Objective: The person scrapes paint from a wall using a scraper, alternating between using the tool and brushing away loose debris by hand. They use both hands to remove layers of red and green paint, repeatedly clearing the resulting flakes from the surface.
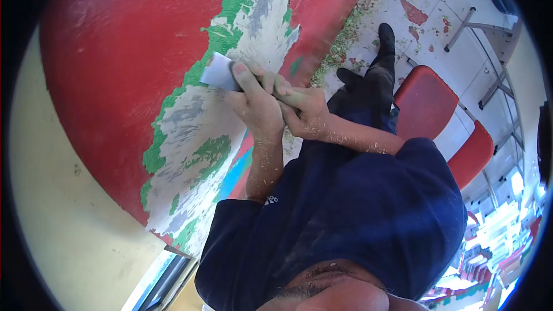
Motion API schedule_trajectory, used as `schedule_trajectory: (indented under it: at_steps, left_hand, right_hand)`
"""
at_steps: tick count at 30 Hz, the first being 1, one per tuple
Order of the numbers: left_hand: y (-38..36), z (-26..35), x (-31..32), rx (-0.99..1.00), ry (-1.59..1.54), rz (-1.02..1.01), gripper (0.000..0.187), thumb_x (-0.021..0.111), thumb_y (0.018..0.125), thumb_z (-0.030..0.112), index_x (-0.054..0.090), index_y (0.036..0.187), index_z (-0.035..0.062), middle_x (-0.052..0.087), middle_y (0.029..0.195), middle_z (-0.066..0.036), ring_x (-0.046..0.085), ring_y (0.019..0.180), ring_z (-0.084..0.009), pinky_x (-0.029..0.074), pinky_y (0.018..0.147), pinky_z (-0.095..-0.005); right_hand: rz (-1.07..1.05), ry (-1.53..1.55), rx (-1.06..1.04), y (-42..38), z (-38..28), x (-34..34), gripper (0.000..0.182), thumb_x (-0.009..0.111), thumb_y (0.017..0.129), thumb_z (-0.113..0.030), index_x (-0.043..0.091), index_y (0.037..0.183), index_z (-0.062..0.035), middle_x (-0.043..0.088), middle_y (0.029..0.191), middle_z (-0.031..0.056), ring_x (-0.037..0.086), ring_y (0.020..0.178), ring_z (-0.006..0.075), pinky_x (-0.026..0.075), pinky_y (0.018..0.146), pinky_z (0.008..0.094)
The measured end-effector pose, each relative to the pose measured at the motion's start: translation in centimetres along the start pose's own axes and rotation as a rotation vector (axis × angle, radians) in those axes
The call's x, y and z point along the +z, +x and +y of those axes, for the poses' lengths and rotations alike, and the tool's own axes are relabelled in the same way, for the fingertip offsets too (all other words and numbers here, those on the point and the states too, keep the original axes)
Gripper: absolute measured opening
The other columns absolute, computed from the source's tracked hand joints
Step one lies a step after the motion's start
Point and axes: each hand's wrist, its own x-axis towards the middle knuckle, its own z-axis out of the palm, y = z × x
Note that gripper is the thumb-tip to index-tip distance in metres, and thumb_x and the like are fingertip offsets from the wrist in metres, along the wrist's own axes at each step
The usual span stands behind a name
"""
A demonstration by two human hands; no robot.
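Observation:
My left hand (257, 102) is closed on a flat scraper (219, 72), its thumb lying along the pale blade. My right hand (306, 112) is closed close against the left, its fingers around the hidden handle end. The blade's edge is at the wall (121, 63), where red paint meets a stripped band. Along this band, green paint (167, 118) borders a bare white and grey patch (199, 109) with ragged edges. Pale flakes cling to both forearms.
Paint chips (357, 29) litter the tiled floor along the wall's foot, with bigger red flakes (413, 11) farther out. A red chair (426, 101) stands close to my legs. Metal furniture legs (461, 29) are beyond it. A window frame (164, 282) shows at the lower left.

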Motion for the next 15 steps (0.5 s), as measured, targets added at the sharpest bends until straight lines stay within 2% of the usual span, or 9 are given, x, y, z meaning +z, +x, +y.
schedule_trajectory:
  at_steps: [3, 5, 6, 7, 8, 11, 13, 15]
  left_hand:
    - [0.1, 2.2, 1.0, -0.021, -0.003, 0.091, 0.04, 0.037, 0.1, 0.034, 0.039, 0.073, 0.0053, 0.032, 0.055, -0.002, 0.038, 0.044, -0.0144, 0.038, 0.043, -0.03]
    - [0.4, 2.3, 0.8, 0.054, 0.013, 0.095, 0.041, 0.038, 0.1, 0.037, 0.039, 0.072, 0.0057, 0.032, 0.055, -0.002, 0.039, 0.044, -0.0145, 0.038, 0.043, -0.03]
    - [0.3, 1.5, 0.4, 0.028, 0.0, 0.089, 0.042, 0.038, 0.1, 0.037, 0.039, 0.072, 0.006, 0.033, 0.055, -0.001, 0.039, 0.044, -0.0145, 0.038, 0.043, -0.03]
    - [-0.4, -0.2, -0.2, -0.003, -0.016, 0.085, 0.042, 0.038, 0.1, 0.038, 0.039, 0.072, 0.0062, 0.033, 0.055, -0.001, 0.04, 0.045, -0.0145, 0.038, 0.043, -0.0299]
    - [-0.5, -0.1, 0.3, -0.043, -0.035, 0.087, 0.042, 0.038, 0.1, 0.038, 0.039, 0.072, 0.0064, 0.033, 0.055, -0.001, 0.04, 0.045, -0.0145, 0.038, 0.043, -0.0299]
    - [0.7, 1.6, 1.2, 0.017, -0.055, 0.027, 0.04, 0.037, 0.1, 0.036, 0.04, 0.072, 0.0065, 0.035, 0.055, -0.002, 0.041, 0.044, -0.0152, 0.039, 0.042, -0.0305]
    - [0.2, 1.7, 1.2, -0.043, -0.038, 0.046, 0.039, 0.037, 0.1, 0.035, 0.04, 0.073, 0.0065, 0.035, 0.055, -0.002, 0.041, 0.044, -0.0151, 0.039, 0.042, -0.0306]
    - [0.2, 1.1, 1.6, -0.067, -0.024, 0.031, 0.039, 0.037, 0.1, 0.035, 0.04, 0.073, 0.0063, 0.036, 0.055, -0.002, 0.041, 0.044, -0.015, 0.04, 0.043, -0.0307]
  right_hand:
    - [-0.082, -0.007, -0.064, 3.1, -1.3, -0.2, 0.019, 0.061, 0.076, 0.0, 0.065, 0.094, -0.0032, 0.057, 0.064, 0.0145, 0.06, 0.056, 0.0315, 0.047, 0.05, 0.0374]
    - [-0.042, -0.011, -0.1, 1.8, -0.5, 0.0, 0.018, 0.061, 0.076, 0.0, 0.064, 0.094, -0.0022, 0.056, 0.064, 0.0144, 0.059, 0.056, 0.0315, 0.046, 0.049, 0.0374]
    - [-0.009, -0.014, -0.124, 1.5, -0.1, 0.2, 0.018, 0.061, 0.076, 0.0, 0.064, 0.094, -0.0017, 0.056, 0.064, 0.0143, 0.059, 0.055, 0.0315, 0.046, 0.049, 0.0375]
    - [-0.007, -0.006, -0.113, 1.4, 0.2, 0.1, 0.019, 0.061, 0.076, 0.0, 0.064, 0.094, -0.0013, 0.056, 0.064, 0.0143, 0.059, 0.055, 0.0313, 0.046, 0.048, 0.0373]
    - [-0.012, -0.001, -0.094, 1.4, -0.1, -0.1, 0.019, 0.062, 0.075, 0.001, 0.064, 0.094, -0.0009, 0.055, 0.064, 0.0143, 0.059, 0.054, 0.0311, 0.045, 0.048, 0.0372]
    - [-0.055, -0.054, -0.074, 2.4, -0.6, -1.0, 0.019, 0.062, 0.076, 0.001, 0.064, 0.094, -0.0008, 0.055, 0.063, 0.0147, 0.059, 0.054, 0.0306, 0.045, 0.048, 0.0377]
    - [-0.037, -0.062, -0.08, 3.5, -0.9, -1.0, 0.019, 0.062, 0.076, 0.001, 0.064, 0.094, -0.0009, 0.054, 0.062, 0.0147, 0.059, 0.054, 0.0303, 0.045, 0.049, 0.0376]
    - [-0.027, -0.03, 0.016, 1.7, -0.6, -1.5, 0.018, 0.061, 0.077, 0.0, 0.065, 0.095, -0.0012, 0.054, 0.061, 0.0148, 0.059, 0.053, 0.0297, 0.045, 0.049, 0.0369]
